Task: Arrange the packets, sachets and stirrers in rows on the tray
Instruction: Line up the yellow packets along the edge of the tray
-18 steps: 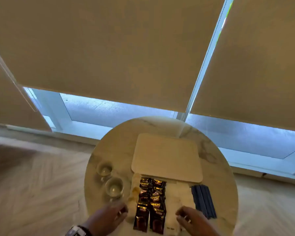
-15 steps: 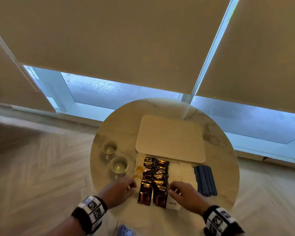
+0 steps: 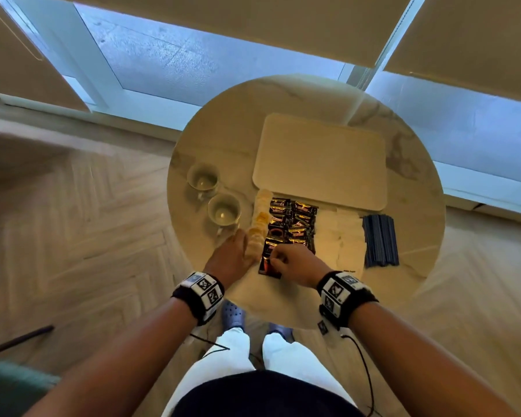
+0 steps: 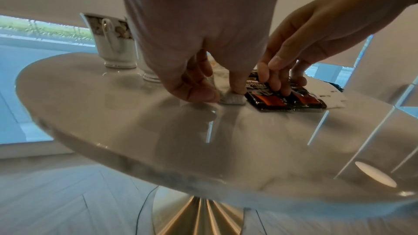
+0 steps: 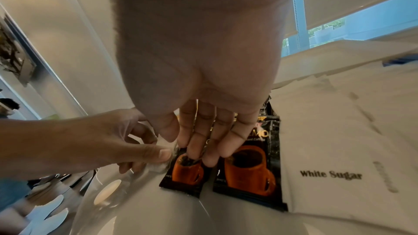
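Round marble table (image 3: 211, 139) stands before a window with blinds half down, herringbone floor all round; the tray (image 3: 319, 155) lies bare toward the far edge, and everything to go on it sits along the near edge: pale sachets (image 3: 260, 224) leftmost, two columns of dark coffee packets (image 3: 292, 224), white sugar sachets (image 3: 343, 233), then blue stirrers (image 3: 379, 239) toward the right edge. Left hand (image 3: 232, 257) pinches the nearest pale sachet's end between thumb and a finger, a narrow grip; right hand (image 3: 295, 263) presses bent fingertips on the nearest coffee packet of the left column, whether it has truly lifted it I cannot tell. These look light, thin and limp; the foil packets are glossy and probably slide on the polished top, so an end edge seems the place to pinch. They overlap, so lifting one may drag its neighbour. Two cups (image 3: 214, 194) stand just beside the left hand, fragile; the way forward to the tray is open, its near rim touching the packets' far ends.
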